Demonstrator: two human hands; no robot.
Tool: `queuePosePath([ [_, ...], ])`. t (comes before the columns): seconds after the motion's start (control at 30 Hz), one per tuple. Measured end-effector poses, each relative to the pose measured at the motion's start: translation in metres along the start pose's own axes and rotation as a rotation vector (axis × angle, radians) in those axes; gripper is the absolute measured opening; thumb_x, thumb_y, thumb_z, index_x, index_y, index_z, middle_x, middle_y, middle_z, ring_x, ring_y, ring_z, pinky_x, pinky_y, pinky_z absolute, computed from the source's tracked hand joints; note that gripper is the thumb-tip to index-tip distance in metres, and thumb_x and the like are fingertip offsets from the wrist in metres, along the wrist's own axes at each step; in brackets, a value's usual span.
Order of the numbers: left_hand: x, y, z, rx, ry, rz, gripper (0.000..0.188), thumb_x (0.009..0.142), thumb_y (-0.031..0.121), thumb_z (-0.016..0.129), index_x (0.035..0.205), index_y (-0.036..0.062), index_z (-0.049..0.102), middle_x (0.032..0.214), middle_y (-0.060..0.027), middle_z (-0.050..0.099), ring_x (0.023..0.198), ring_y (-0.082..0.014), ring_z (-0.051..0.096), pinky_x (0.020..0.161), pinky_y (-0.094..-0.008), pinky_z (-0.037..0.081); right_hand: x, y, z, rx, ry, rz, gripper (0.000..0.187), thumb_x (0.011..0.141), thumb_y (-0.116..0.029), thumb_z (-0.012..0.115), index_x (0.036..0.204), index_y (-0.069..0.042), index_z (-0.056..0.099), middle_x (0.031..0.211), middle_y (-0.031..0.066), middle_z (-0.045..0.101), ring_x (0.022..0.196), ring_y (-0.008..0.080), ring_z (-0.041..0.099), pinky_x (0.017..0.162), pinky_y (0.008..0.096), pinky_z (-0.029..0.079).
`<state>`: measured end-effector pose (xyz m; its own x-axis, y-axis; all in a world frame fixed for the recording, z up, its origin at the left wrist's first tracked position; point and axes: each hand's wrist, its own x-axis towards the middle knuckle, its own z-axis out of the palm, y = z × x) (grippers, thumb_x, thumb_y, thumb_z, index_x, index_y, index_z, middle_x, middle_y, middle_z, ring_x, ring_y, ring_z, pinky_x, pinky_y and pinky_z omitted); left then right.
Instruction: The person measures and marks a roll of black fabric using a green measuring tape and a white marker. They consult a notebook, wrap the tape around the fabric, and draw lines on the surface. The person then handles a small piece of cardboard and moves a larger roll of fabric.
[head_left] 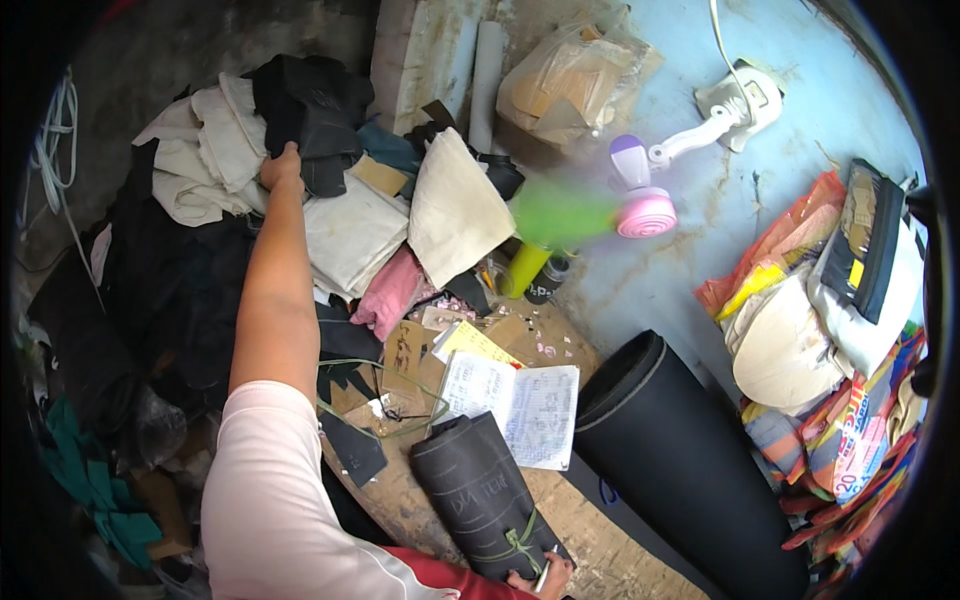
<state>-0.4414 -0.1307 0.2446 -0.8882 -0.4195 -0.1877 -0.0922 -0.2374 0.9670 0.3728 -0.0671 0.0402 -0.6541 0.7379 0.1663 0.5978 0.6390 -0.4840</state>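
Note:
My left arm stretches up to a heap of folded cloth, and my left hand (282, 167) is closed on the lower edge of a folded black fabric (318, 115). Its fingertips are partly hidden. Cream cloths (225, 130) lie just left of that hand, and more cream folds (355, 230) are below it. My right hand (548, 577), low in the view, grips a slim white pen (543, 574). It rests at the bottom end of a rolled black sheet (480, 490), which is tied with green string and has pale writing on it.
An open notebook (525, 410) lies on the wooden table (560, 490). A large black roll (680, 460) leans right of it. Above spins a small fan (645, 212) with blurred green blades. Colourful bags (860, 440) hang at right; dark cloth (180, 290) piles at left.

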Motion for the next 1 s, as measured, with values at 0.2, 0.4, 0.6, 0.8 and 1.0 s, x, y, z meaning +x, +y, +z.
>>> queuePosePath([
  [0.2,0.039,-0.020,-0.072,-0.903,-0.550,-0.204,0.026,0.070,0.010,0.057,0.094,0.0000,0.059,0.100,-0.0132,0.062,0.097,-0.0281,0.057,0.095,-0.0453,0.042,0.005,0.019,0.030,-0.044,0.134,-0.064,0.074,0.042,-0.050,0.081,0.091,-0.001,0.053,0.083,0.0124,0.054,0.079,0.0334,0.052,0.079,0.0454,0.036],
  [0.4,-0.049,-0.026,-0.217,-0.786,-0.587,0.052,0.012,0.074,0.019,0.050,0.065,0.0107,0.053,0.083,-0.0059,0.062,0.083,-0.0243,0.058,0.084,-0.0396,0.047,0.009,-0.008,0.013,0.104,0.149,0.030,0.072,0.048,-0.037,0.082,0.101,0.001,0.052,0.088,0.0182,0.052,0.088,0.0369,0.046,0.079,0.0460,0.036],
  [0.6,-0.146,-0.009,-0.325,-0.627,-0.921,-0.146,0.011,0.064,0.021,0.049,0.066,0.0103,0.051,0.071,-0.0044,0.056,0.066,-0.0229,0.053,0.066,-0.0372,0.048,0.024,-0.023,-0.006,0.184,0.011,0.124,0.077,0.049,-0.037,0.083,0.107,0.003,0.052,0.098,0.0215,0.056,0.094,0.0391,0.052,0.086,0.0443,0.039],
  [0.8,-0.221,0.023,-0.343,-0.555,-0.859,-0.394,0.032,0.065,0.016,0.046,0.082,-0.0069,0.059,0.082,-0.0143,0.064,0.071,-0.0243,0.060,0.070,-0.0313,0.051,0.056,-0.051,-0.058,0.484,0.055,0.023,0.100,0.046,-0.042,0.089,0.122,0.004,0.044,0.116,0.0145,0.055,0.109,0.0282,0.052,0.097,0.0393,0.037],
  [1.0,-0.266,0.064,-0.326,-0.552,-1.393,-0.672,0.045,0.069,0.024,0.045,0.092,-0.0114,0.059,0.084,-0.0206,0.065,0.068,-0.0315,0.064,0.066,-0.0367,0.055,0.095,-0.103,-0.135,1.004,0.289,-0.011,0.116,0.048,-0.073,0.074,0.135,-0.008,0.034,0.132,0.0153,0.046,0.121,0.0285,0.045,0.096,0.0449,0.037],
])
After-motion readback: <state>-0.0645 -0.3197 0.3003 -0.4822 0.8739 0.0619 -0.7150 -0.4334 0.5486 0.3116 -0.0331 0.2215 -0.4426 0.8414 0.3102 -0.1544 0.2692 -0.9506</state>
